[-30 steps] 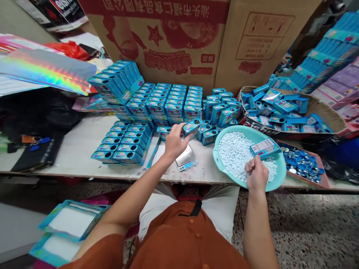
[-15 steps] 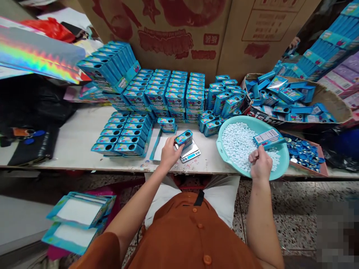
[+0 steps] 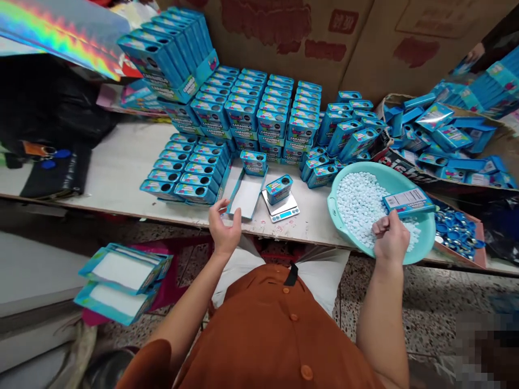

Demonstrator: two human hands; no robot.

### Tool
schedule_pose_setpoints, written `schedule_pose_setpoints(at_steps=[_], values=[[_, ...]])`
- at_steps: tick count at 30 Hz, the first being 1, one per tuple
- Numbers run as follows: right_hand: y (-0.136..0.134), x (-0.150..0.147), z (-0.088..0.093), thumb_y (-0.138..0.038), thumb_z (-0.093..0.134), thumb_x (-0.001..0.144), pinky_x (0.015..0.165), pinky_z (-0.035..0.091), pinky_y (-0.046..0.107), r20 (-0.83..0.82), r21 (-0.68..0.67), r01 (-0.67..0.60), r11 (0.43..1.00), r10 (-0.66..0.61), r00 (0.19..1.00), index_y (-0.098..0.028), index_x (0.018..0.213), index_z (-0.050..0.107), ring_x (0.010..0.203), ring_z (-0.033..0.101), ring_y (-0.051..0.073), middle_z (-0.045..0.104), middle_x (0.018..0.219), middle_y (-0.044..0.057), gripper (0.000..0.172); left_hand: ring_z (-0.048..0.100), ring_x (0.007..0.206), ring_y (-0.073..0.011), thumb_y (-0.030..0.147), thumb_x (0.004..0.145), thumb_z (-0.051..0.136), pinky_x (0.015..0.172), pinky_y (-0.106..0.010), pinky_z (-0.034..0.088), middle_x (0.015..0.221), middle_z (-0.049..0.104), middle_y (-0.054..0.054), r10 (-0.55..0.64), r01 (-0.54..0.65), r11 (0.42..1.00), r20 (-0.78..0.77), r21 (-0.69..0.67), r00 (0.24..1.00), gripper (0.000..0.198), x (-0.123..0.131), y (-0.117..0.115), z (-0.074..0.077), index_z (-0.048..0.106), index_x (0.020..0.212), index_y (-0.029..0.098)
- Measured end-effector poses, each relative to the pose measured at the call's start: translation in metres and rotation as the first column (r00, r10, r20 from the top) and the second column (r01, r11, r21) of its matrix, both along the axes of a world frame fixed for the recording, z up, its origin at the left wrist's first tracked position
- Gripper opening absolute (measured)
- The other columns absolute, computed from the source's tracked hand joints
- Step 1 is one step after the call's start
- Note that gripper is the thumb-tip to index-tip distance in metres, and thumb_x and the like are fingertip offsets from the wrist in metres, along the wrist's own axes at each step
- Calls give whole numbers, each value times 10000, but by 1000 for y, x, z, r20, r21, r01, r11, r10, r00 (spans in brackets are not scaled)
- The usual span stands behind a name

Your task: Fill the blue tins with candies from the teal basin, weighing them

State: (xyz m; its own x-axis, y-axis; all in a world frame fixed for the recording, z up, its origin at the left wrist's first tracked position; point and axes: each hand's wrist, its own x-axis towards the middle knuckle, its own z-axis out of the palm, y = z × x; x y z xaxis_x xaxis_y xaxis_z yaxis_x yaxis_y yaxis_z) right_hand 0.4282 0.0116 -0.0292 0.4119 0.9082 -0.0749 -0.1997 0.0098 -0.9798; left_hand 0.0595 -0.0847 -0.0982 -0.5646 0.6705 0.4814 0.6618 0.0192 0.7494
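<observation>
- Here's the wide view: a long tabletop [image 3: 117, 167] backed by brown cardboard cartons [image 3: 284, 38], with a shiny holographic sheet [image 3: 60, 27] hanging in at the far left.
- Dominating the tabletop, blue candy tins [image 3: 259, 113] stand packed in tight, orderly rows, with a taller, tilted stack behind them on the left. That's a lot lined up already!
- Over on the right, a shallow box [image 3: 482, 135] holds loose tins [image 3: 436, 140] in a jumble, none of them in rows yet.
- Front right sits a teal basin [image 3: 344, 216], with a generous heap of white mints [image 3: 359, 205] left in it.
- Just past the basin, a low tray [image 3: 478, 254] carries a pile of blue lids [image 3: 458, 232].
- The right hand [image 3: 390, 240] is curled shut around a single blue tin [image 3: 408, 201], holding it over the basin.
- Centre stage, a small digital scale [image 3: 281, 208] has an upright tin [image 3: 279, 189] on its platform.
- Right beside it lies an open blue tray [image 3: 246, 194], its white base bare, with one tin [image 3: 253, 162] at its far end.
- The left hand [image 3: 223, 229] is wide open and empty, fingers spread, at the tabletop's front edge, nearest that tray.
- Down on the floor, lower left, two more blue trays [image 3: 121, 281] lie stacked askew.
</observation>
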Motion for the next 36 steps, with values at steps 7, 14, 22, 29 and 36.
schedule_pose_setpoints(at_steps=[7,14,22,29,36], values=[[0,0,0,-431,729,726,395,299,200,44,-36,-18,999,19,999,-188,558,423,472,335,52,366,541,-65,426,597,1024,-188,322,880,561,913,-359,499,1101,619,-101,51,-48,997,48,-59,998,306,-1,-16,-15,532,1141,167],[4,6,-14,-524,594,811,511,334,275,530,-97,-5,995,56,846,-200,601,497,532,403,115,431,554,-34,398,605,992,-185,330,902,522,887,-352,504,1048,643,-92,90,-88,993,25,-83,996,238,-6,-24,-20,564,1075,171],[13,-4,-21,-594,539,818,780,378,342,867,-387,-274,880,449,215,-203,923,596,845,526,211,606,926,62,409,608,985,-180,317,907,515,891,-342,503,1044,649,-95,133,-127,989,78,-75,988,235,-19,-34,-28,577,1075,165],[15,-5,-17,-649,463,845,595,294,275,818,-499,-282,820,553,160,-229,675,520,600,448,159,544,624,-16,457,606,981,-181,313,905,517,890,-339,500,1046,641,-92,159,-151,986,114,-76,981,235,-28,-38,-33,576,1079,168],[23,-2,-18,-708,508,789,537,243,274,826,-447,-300,843,517,224,-217,531,441,533,358,129,417,491,-33,558,614,948,-178,332,909,508,895,-347,496,1041,634,-96,217,-207,975,131,-83,967,246,-41,-45,-35,575,1073,163]])
